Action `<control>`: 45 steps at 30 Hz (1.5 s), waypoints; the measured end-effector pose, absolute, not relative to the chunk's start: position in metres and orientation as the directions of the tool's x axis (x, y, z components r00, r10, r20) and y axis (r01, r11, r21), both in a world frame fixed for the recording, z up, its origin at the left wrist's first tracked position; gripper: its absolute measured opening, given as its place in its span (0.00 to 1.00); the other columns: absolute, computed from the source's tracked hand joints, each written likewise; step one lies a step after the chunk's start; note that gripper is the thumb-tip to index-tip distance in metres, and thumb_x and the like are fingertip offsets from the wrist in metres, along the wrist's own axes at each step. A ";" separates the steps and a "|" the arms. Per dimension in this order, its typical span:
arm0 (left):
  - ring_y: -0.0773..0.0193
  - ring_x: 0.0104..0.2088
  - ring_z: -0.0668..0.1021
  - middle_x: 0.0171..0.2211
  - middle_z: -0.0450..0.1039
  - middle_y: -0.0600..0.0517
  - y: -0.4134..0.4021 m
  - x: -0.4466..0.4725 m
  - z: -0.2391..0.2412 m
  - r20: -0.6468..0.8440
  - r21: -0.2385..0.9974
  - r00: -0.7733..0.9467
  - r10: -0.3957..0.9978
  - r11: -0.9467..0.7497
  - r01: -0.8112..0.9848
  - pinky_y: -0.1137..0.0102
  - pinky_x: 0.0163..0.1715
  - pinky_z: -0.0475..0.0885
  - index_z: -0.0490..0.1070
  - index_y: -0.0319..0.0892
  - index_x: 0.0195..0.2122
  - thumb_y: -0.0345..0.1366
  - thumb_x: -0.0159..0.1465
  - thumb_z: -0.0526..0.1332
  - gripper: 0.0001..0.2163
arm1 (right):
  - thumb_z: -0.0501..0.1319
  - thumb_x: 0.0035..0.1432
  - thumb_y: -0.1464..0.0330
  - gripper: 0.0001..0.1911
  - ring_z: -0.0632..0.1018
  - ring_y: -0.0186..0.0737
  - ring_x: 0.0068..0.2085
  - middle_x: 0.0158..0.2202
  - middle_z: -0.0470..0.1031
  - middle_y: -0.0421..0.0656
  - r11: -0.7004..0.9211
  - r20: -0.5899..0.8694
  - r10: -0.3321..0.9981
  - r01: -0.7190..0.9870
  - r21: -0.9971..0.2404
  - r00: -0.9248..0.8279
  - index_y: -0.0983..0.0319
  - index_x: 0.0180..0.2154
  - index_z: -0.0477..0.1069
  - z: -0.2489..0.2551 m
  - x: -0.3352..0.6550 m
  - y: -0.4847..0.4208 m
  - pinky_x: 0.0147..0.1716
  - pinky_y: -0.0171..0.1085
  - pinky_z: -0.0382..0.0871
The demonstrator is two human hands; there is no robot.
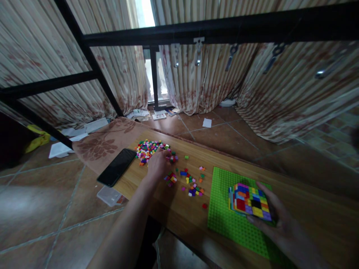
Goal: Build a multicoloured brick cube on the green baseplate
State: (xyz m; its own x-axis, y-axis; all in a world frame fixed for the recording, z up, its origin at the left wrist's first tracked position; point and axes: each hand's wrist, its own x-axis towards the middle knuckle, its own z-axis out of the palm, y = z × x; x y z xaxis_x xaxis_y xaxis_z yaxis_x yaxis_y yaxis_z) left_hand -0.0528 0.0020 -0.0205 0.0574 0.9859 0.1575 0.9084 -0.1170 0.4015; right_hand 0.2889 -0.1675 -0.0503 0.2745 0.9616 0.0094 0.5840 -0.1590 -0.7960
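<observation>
My left hand [159, 163] reaches to the right edge of a heap of small, mixed-colour toy building bricks [146, 148]. Its fingers are bent down together among the bricks, and what they pinch, if anything, is hidden. My right hand [273, 213] grips a block-shaped toy brick build [249, 200], thumb on the near side and fingers at the far side. Rows of many colours cover its top, with a dark square patch towards the right. The build is over a green studded baseplate [224, 220]; whether it touches the plate I cannot tell.
Loose bricks [193, 183] lie scattered between the heap and the baseplate on the wooden table [179, 213]. A black phone [117, 167] rests at the table's left end. A dark metal frame with hooks [199, 52] crosses above, before striped curtains [112, 67].
</observation>
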 end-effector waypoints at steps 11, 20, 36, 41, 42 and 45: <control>0.58 0.41 0.78 0.42 0.73 0.48 0.005 -0.048 -0.028 0.138 0.340 0.197 0.971 -0.233 0.911 0.69 0.40 0.72 0.80 0.46 0.39 0.29 0.58 0.61 0.11 | 0.71 0.41 0.49 0.47 0.83 0.57 0.44 0.51 0.79 0.48 -0.147 0.013 0.960 0.543 -0.827 0.279 0.48 0.63 0.62 -0.055 0.290 -0.166 0.40 0.49 0.81; 0.64 0.32 0.74 0.33 0.73 0.50 -0.001 -0.042 -0.008 0.150 0.735 0.228 0.962 -0.263 0.625 0.71 0.35 0.68 0.76 0.39 0.35 0.30 0.61 0.60 0.05 | 0.73 0.42 0.54 0.48 0.76 0.60 0.56 0.61 0.70 0.45 -0.123 -0.013 0.973 0.475 -0.871 0.230 0.48 0.64 0.61 -0.048 0.292 -0.172 0.51 0.53 0.75; 0.74 0.23 0.74 0.29 0.76 0.54 -0.072 0.062 0.003 -0.079 0.746 0.826 0.559 0.583 -0.323 0.78 0.25 0.69 0.77 0.40 0.40 0.36 0.54 0.73 0.14 | 0.65 0.60 0.71 0.15 0.77 0.37 0.42 0.41 0.78 0.40 0.379 0.497 0.850 0.453 -0.807 0.175 0.51 0.47 0.76 0.009 0.219 -0.165 0.41 0.39 0.72; 0.71 0.23 0.77 0.28 0.77 0.53 -0.073 0.069 0.003 -0.121 0.752 0.864 0.488 0.614 -0.242 0.77 0.26 0.74 0.76 0.38 0.41 0.34 0.52 0.74 0.16 | 0.64 0.61 0.72 0.10 0.76 0.34 0.40 0.38 0.76 0.38 0.384 0.474 0.872 0.428 -0.818 0.125 0.53 0.43 0.77 0.014 0.221 -0.170 0.38 0.36 0.70; 0.71 0.23 0.78 0.28 0.77 0.53 -0.074 0.070 0.002 -0.132 0.742 0.864 0.486 0.626 -0.239 0.77 0.26 0.74 0.76 0.37 0.40 0.34 0.51 0.74 0.16 | 0.63 0.62 0.72 0.09 0.76 0.34 0.39 0.37 0.76 0.38 0.381 0.472 0.874 0.439 -0.813 0.116 0.53 0.41 0.77 0.014 0.222 -0.170 0.38 0.36 0.70; 0.71 0.23 0.79 0.28 0.78 0.53 -0.077 0.074 -0.001 -0.178 0.678 0.862 0.474 0.694 -0.242 0.77 0.27 0.75 0.76 0.37 0.39 0.33 0.50 0.75 0.16 | 0.61 0.63 0.73 0.06 0.75 0.34 0.38 0.36 0.74 0.38 0.358 0.489 0.859 0.503 -0.787 0.153 0.56 0.39 0.75 0.012 0.219 -0.171 0.38 0.35 0.69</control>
